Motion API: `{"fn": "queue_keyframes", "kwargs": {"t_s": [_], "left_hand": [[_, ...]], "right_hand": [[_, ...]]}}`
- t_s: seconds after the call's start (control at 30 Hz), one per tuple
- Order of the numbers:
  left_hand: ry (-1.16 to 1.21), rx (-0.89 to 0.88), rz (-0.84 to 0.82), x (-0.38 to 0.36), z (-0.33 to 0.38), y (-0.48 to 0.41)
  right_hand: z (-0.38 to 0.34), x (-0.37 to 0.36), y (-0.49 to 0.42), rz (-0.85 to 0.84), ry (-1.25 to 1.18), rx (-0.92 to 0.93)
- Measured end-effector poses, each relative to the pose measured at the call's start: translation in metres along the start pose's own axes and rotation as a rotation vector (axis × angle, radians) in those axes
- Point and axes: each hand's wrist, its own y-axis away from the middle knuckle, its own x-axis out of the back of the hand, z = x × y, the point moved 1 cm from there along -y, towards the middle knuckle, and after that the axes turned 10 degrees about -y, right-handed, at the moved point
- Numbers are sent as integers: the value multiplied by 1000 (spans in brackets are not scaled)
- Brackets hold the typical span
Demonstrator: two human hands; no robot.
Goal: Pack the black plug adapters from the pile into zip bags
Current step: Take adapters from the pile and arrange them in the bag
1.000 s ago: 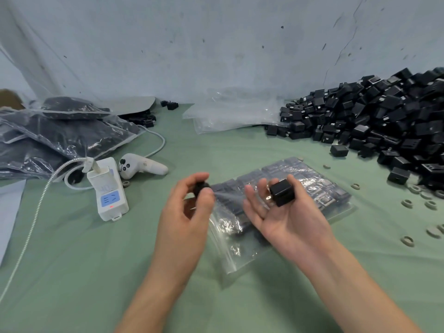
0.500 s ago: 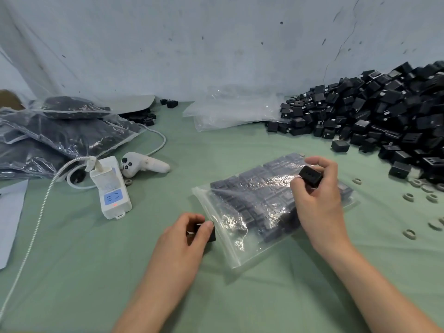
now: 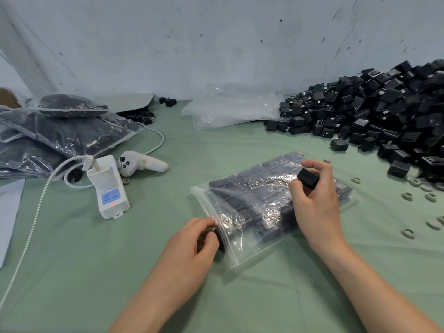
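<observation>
A clear zip bag (image 3: 254,207) filled with rows of black plug adapters lies flat on the green cloth, its mouth toward the lower left. My left hand (image 3: 192,246) grips a black adapter (image 3: 219,239) right at the bag's mouth. My right hand (image 3: 314,205) rests on top of the bag and pinches another black adapter (image 3: 308,179) between thumb and fingers. The big pile of loose black adapters (image 3: 374,116) heaps up at the right against the wall.
Filled bags (image 3: 60,133) are stacked at the far left. A white power adapter (image 3: 108,188) with cable and a white controller (image 3: 141,164) lie left of centre. Empty clear bags (image 3: 230,109) sit by the wall. Small grey rings (image 3: 430,195) dot the cloth at right.
My left hand has moved down with its adapter from in front of me to the bag's mouth. My right hand turned over and came down onto the bag, still holding its adapter.
</observation>
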Motion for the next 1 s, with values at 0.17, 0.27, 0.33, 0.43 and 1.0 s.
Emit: {"fn": "queue_keyframes", "kwargs": {"t_s": [0.17, 0.27, 0.33, 0.43, 1.0], "left_hand": [[-63, -106, -99, 2, -3, 0], [-13, -67, -65, -1, -3, -1], [34, -36, -42, -3, -2, -1], [39, -49, -32, -6, -1, 0], [348, 135, -148, 1, 12, 5]], "right_hand": [[0, 1, 0, 1, 7, 7], [0, 1, -1, 1, 11, 1], [0, 1, -1, 5, 9, 0], [0, 1, -1, 11, 6, -2], [-5, 1, 0, 5, 2, 3]]}}
